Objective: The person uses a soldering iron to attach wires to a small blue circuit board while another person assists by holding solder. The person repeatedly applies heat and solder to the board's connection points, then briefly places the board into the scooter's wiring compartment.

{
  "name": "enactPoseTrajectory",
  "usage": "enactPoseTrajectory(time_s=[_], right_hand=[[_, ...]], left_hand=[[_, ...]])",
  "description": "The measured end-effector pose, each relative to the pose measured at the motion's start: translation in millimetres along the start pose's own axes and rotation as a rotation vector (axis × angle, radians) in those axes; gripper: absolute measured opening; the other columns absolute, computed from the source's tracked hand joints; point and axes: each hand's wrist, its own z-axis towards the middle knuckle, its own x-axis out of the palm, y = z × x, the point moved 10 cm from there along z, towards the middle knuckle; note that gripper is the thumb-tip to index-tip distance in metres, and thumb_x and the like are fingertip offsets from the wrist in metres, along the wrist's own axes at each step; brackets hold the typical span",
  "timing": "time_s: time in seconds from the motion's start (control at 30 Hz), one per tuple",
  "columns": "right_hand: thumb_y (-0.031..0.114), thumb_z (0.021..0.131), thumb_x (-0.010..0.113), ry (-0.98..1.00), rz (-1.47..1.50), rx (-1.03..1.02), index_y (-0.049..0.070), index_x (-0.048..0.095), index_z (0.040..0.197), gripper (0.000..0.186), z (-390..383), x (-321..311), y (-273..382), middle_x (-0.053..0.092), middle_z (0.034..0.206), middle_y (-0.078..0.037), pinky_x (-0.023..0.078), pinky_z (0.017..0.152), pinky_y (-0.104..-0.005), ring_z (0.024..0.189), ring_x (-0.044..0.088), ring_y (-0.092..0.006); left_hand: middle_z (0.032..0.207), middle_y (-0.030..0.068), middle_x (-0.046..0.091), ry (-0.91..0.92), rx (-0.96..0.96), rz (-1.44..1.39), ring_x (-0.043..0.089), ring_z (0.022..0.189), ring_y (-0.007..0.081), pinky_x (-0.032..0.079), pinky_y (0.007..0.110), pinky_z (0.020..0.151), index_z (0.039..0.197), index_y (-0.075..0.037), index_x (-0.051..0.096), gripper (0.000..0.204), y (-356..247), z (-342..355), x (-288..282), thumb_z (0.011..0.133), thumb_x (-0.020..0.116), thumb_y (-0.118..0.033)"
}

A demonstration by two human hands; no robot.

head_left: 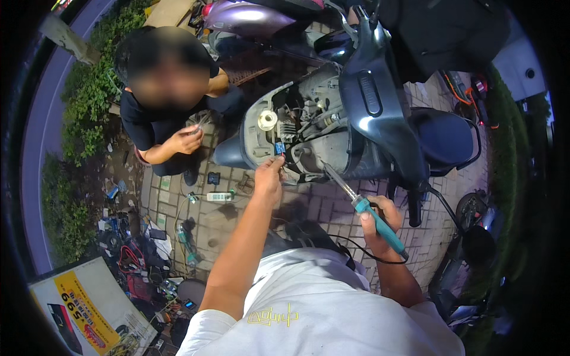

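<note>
My right hand is wrapped round the teal handle of a soldering iron. Its metal shaft slants up and left, the tip close to the opened body of a dark scooter. At the edge of that opening, my left hand pinches a small blue part, which looks like a circuit board or connector; fine detail is too small to make out. Beside it are a round cream-coloured cap and a finned metal block. A black cord loops from the iron's handle.
A person crouches at the left, holding thin pieces in one hand. On the paving lie a white power strip, a small black box and a teal tool. Tools and cables crowd the lower left. A scooter mirror juts out right.
</note>
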Motion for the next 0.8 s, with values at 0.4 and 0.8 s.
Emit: enactPoseTrajectory(time_s=[0.4, 0.8], right_hand=[[0.022, 0.082, 0.069, 0.177, 0.079, 0.007, -0.004, 0.056, 0.098, 0.034, 38, 30, -21, 0.060, 0.077, -0.009, 0.044, 0.058, -0.0255, 0.063, 0.054, -0.0132], [0.024, 0.082, 0.069, 0.152, 0.147, 0.059, -0.003, 0.057, 0.097, 0.033, 38, 33, -41, 0.060, 0.075, -0.007, 0.043, 0.060, -0.0244, 0.065, 0.053, -0.0114]], left_hand=[[0.073, -0.0033, 0.051, -0.099, 0.013, -0.370, 0.045, 0.062, 0.0109, 0.042, 0.027, 0.057, 0.089, -0.011, 0.060, 0.003, 16, 7, -8, 0.090, 0.059, -0.013], [0.069, -0.0052, 0.050, -0.126, 0.030, -0.356, 0.044, 0.058, 0.0092, 0.041, 0.027, 0.057, 0.089, -0.011, 0.062, 0.003, 19, 8, -9, 0.089, 0.062, -0.014]])
